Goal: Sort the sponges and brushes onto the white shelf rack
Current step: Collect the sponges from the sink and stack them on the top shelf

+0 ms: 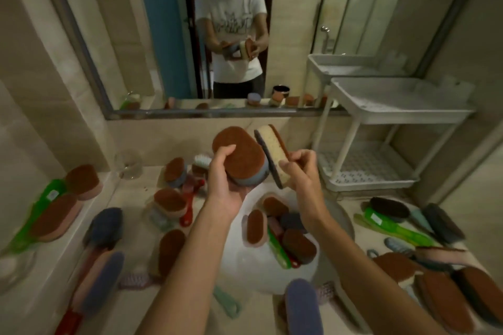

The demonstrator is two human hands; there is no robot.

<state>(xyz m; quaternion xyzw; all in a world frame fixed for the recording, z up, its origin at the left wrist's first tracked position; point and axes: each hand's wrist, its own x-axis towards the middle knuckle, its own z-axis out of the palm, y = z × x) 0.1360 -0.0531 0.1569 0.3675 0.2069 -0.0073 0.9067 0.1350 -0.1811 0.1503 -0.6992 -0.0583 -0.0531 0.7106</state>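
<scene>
Fingers on both hands are curled and gripping. The left hand point(226, 187) holds a brown-topped oval sponge point(241, 153), and the right hand point(302, 171) pinches a yellow sponge point(273, 152) on edge, long axis roughly up-down, mid-frame. The white rack point(402, 112) sits at the right of the frame, so the right hand's nearer and I'd guess it goes first. Pretty blurry overall, and the rack's lower shelf is partly hidden.

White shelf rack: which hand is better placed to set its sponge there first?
Right, probably. The right hand, pinching the cream sponge, is on the side where the white shelf rack stands; the left hand, gripping the brown-topped sponge, would have to cross it.
</scene>
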